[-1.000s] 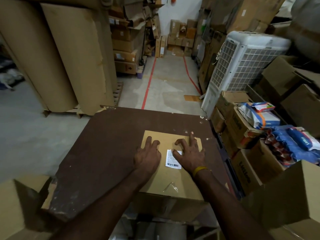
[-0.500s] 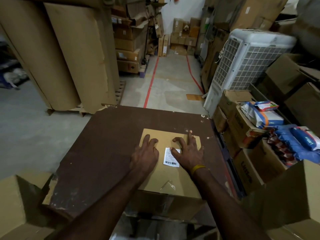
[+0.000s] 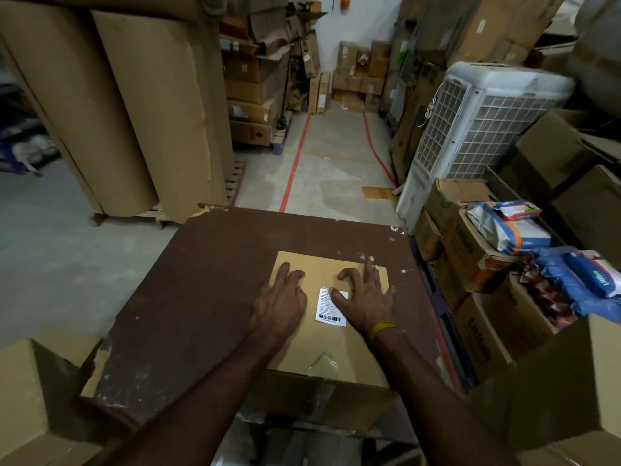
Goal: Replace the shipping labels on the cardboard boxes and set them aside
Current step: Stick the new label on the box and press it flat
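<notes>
Little has shifted: both hands stay flat on the cardboard box point(image 3: 331, 344), fingers slightly more spread. Left hand point(image 3: 280, 302) presses left of the shipping label point(image 3: 331, 307); right hand point(image 3: 366, 299) covers its right edge, thumb on it. Neither grip closes on anything. Box sits near-right on the bench point(image 3: 208, 297); bare board lies left and far.

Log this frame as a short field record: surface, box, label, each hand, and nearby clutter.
surface: brown table, worn at the edges
box: flat cardboard box on the table, near its right side
label: white barcode label on the box top, partly under the right thumb
left hand: left hand flat on the box, left of the label
right hand: right hand, fingers spread, thumb on the label
wrist: yellow band on the right wrist
clutter: white air cooler and stacked cartons to the right
</notes>
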`<state>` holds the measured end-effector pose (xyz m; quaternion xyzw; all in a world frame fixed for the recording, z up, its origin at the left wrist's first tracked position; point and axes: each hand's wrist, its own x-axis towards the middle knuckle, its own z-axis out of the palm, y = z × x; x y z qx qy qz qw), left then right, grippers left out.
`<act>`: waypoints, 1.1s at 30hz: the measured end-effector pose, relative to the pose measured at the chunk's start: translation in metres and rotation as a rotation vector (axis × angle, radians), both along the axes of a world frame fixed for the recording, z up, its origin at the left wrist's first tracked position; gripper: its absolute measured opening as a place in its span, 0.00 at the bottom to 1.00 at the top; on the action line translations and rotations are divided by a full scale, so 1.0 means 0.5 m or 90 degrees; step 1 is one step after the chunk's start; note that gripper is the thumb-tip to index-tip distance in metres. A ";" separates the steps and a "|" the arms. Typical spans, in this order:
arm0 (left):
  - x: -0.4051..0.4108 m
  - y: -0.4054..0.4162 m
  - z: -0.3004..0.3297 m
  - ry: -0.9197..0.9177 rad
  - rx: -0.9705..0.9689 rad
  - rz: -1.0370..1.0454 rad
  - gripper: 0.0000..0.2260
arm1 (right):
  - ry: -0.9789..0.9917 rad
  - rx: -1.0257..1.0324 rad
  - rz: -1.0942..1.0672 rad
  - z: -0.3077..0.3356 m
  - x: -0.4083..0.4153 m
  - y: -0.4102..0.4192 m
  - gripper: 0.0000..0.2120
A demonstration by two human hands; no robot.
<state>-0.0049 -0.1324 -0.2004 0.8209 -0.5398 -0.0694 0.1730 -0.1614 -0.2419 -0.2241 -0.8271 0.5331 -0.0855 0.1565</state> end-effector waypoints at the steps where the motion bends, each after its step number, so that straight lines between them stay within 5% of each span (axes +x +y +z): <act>1: 0.000 0.000 0.000 0.000 0.002 0.001 0.20 | 0.007 0.000 0.003 0.000 0.000 0.000 0.20; 33: -0.005 0.005 0.017 0.007 0.040 -0.011 0.20 | 0.002 0.012 0.013 0.002 -0.004 -0.002 0.21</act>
